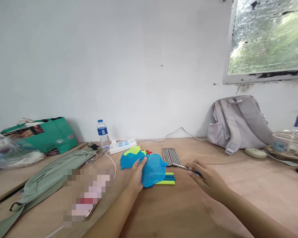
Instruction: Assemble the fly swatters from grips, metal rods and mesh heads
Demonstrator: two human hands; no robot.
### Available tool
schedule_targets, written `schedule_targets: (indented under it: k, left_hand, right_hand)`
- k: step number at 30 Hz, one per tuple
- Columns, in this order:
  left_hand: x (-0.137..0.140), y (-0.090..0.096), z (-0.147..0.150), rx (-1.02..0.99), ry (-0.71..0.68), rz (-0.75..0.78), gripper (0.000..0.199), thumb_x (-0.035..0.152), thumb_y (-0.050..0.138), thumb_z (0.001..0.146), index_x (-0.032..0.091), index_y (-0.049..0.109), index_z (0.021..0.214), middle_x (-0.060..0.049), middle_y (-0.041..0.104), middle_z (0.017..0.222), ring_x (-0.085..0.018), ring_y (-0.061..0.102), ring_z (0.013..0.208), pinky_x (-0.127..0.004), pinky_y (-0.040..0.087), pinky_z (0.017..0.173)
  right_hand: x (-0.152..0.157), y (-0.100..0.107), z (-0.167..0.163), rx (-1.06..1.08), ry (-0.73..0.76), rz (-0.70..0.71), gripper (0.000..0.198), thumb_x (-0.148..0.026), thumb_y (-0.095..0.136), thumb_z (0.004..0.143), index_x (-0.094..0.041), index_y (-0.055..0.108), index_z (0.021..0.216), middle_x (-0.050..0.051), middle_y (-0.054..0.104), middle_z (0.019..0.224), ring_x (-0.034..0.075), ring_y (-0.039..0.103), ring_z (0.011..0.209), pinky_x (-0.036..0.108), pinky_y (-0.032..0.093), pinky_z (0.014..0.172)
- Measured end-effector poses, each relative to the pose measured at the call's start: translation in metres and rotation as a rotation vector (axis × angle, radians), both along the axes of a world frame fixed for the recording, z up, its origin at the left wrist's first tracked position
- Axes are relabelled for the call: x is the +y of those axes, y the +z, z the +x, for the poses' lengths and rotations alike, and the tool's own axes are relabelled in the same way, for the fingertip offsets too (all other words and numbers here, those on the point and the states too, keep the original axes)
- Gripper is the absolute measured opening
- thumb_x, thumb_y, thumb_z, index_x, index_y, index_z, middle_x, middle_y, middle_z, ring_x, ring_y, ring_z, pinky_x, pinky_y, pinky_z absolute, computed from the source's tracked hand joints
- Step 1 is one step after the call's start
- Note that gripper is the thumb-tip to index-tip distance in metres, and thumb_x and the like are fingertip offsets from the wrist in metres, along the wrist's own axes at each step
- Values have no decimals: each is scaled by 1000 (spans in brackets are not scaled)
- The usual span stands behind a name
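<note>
While a white wall [129,66] fills the background, a wooden table [169,211] stretches along its foot. A window [270,36] sits high on the right side of the wall. Below it, a pale grey backpack [243,129] leans on the wall, and a green bag [49,135] stands at the far left. In front of that bag, a long grey-green cloth bag [52,168] lies slantwise. Near the wall, a water bottle [103,134] stands upright just beside a white power strip [124,145]. Nearer, at the table's middle, lies a pile of coloured sheets [130,160]. Just before it, the left hand [138,173] is closed on the edge of a blue mesh sheet [153,171], holding it tilted up. The right hand [206,180] is curled, pinching a thin tool [181,167] with a metal front and some blue behind. Grey rods [171,156] lie side by side, beyond the blue mesh sheet and to its right. Blue and yellow-green tubes [171,178], partly hidden by it, lie nearer. The tool's tip overlaps the rods' near ends; whether they touch, I cannot tell.
</note>
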State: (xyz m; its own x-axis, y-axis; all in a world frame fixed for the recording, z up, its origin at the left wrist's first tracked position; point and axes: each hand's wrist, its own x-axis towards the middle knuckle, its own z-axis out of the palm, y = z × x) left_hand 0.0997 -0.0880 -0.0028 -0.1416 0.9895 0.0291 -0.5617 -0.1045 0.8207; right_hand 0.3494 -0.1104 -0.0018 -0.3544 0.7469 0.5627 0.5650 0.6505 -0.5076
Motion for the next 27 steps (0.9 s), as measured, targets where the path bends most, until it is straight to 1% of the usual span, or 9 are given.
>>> schedule_targets:
  k: [3, 8, 13, 20, 23, 27]
  left_hand:
    - [-2, 2, 0, -1, -24, 2, 31, 31, 71, 59, 17, 56, 83, 0, 65, 75, -17, 63, 67, -33, 52, 66]
    - [-4, 1, 0, 48, -87, 5, 31, 33, 71, 59, 18, 56, 82, 0, 65, 73, -17, 63, 66, -34, 50, 68]
    - [-3, -1, -1, 66, -80, -13, 32, 34, 71, 58, 18, 56, 81, 1, 65, 70, -17, 62, 66, -33, 50, 68]
    - [-4, 3, 1, 32, -42, -57, 36, 31, 74, 55, 19, 56, 84, 3, 64, 71, -15, 62, 65, -30, 50, 67]
    - [-7, 6, 2, 32, -52, -61, 36, 30, 74, 55, 20, 55, 83, 3, 63, 69, -14, 61, 63, -28, 50, 64]
    - [-9, 8, 3, 41, -45, -80, 38, 31, 75, 54, 19, 54, 84, 3, 63, 70, -13, 60, 62, -28, 50, 63]
  right_hand:
    - [-1, -2, -1, -3, 10, -5, 20, -31, 47, 82, -29, 59, 97, 5, 54, 85, 16, 51, 64, 28, 38, 58]
    - [-4, -1, -2, -32, 29, 11, 23, -29, 46, 82, -29, 57, 102, 5, 54, 86, 16, 53, 69, 28, 39, 60]
    - [-7, 2, -3, -34, 57, 33, 23, -28, 45, 82, -28, 57, 103, 6, 54, 84, 15, 52, 65, 27, 40, 57]
    - [-5, 1, 0, -191, 63, 29, 24, -28, 40, 85, -27, 53, 106, 4, 54, 91, 14, 55, 69, 25, 44, 59]
    - [-4, 0, 1, -174, 55, 58, 24, -28, 37, 86, -26, 53, 104, 5, 55, 90, 14, 56, 73, 25, 45, 61]
    - [-3, -1, 2, -158, 36, 77, 25, -29, 36, 87, -24, 52, 106, 5, 55, 88, 13, 54, 67, 24, 44, 57]
